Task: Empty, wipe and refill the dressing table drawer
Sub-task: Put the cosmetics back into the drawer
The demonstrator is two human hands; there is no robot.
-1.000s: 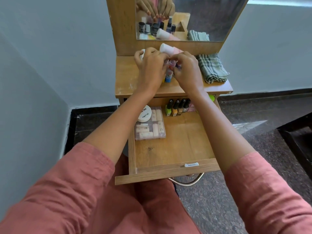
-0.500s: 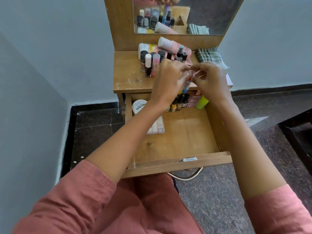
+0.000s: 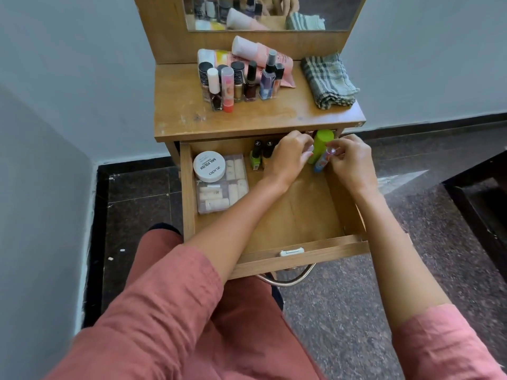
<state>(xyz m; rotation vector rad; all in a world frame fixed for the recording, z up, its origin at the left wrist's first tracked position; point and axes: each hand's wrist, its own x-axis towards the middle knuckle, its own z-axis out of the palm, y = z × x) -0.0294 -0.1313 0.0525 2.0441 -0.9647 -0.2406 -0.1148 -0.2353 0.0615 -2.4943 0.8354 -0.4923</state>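
The wooden drawer of the dressing table stands pulled open over my lap. Both my hands are at its back right corner. My right hand pinches the clear cap of a small blue and pink tube, which stands tilted on the drawer floor. My left hand curls round a small pale-capped bottle, mostly hidden by my fingers. A lime green bottle stands right behind them. Nail polish bottles stand along the drawer's back, left of my left hand.
A white round tub lies on a clear plastic box in the drawer's left part. On the tabletop stand several small bottles, pink tubes and a folded checked cloth. The mirror rises behind.
Both hands came down from the tabletop into the drawer's back right corner, carrying the small bottles. The cluster of bottles on the tabletop is now uncovered.
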